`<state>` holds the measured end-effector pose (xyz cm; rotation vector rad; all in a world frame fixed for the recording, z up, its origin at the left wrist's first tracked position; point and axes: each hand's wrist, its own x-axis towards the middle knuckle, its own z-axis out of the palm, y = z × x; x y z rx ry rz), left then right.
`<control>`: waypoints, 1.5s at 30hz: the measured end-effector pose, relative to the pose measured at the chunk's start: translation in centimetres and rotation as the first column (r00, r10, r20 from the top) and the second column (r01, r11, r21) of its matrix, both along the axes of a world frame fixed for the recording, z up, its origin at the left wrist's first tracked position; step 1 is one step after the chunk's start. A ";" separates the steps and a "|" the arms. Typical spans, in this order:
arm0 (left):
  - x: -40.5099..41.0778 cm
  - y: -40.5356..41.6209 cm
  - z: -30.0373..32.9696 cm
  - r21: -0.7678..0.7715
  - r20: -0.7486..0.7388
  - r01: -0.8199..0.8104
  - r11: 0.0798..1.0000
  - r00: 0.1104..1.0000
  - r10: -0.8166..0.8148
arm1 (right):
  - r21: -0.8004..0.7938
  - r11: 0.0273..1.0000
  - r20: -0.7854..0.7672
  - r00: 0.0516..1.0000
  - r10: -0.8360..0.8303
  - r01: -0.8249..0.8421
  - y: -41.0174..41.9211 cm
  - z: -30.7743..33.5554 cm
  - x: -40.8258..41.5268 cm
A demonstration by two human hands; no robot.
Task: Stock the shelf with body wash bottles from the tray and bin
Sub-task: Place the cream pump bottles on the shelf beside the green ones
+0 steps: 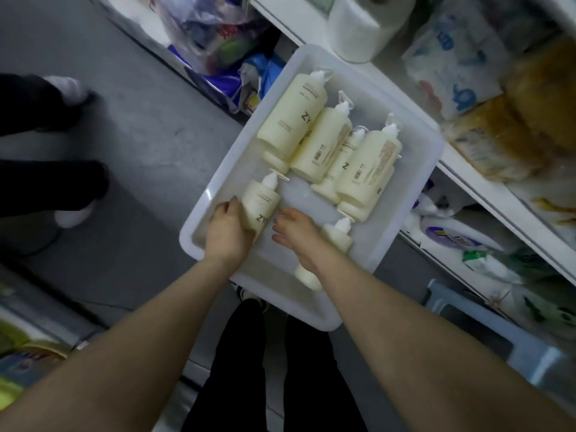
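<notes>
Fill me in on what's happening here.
A person is bent over a white tray of cream bottles beside the shelves. The left hand grips one bottle near the tray's left rim. The right hand is open, resting over another bottle. A cluster of bottles lies further back.

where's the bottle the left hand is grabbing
In the head view, the bottle lies at the near-left end of the white tray, gripped by the left hand, with the right hand beside it.
</notes>
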<state>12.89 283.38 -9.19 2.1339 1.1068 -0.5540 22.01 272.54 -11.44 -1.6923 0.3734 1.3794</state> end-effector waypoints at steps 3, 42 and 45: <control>0.2 -0.4 -0.9 -0.080 -0.052 0.024 0.997 0.998 -0.028 | 0.044 0.999 -0.057 0.998 -0.024 0.026 0.5 -0.4 0.1; 3.9 -0.3 24.0 -0.656 0.252 0.039 0.753 0.953 0.170 | 0.222 0.974 0.153 0.988 0.003 -0.037 -4.3 27.0 5.7; 4.7 -0.2 26.8 -0.656 0.305 0.083 0.751 0.938 0.164 | 0.244 0.968 0.243 0.970 -0.005 -0.057 -4.7 30.3 6.2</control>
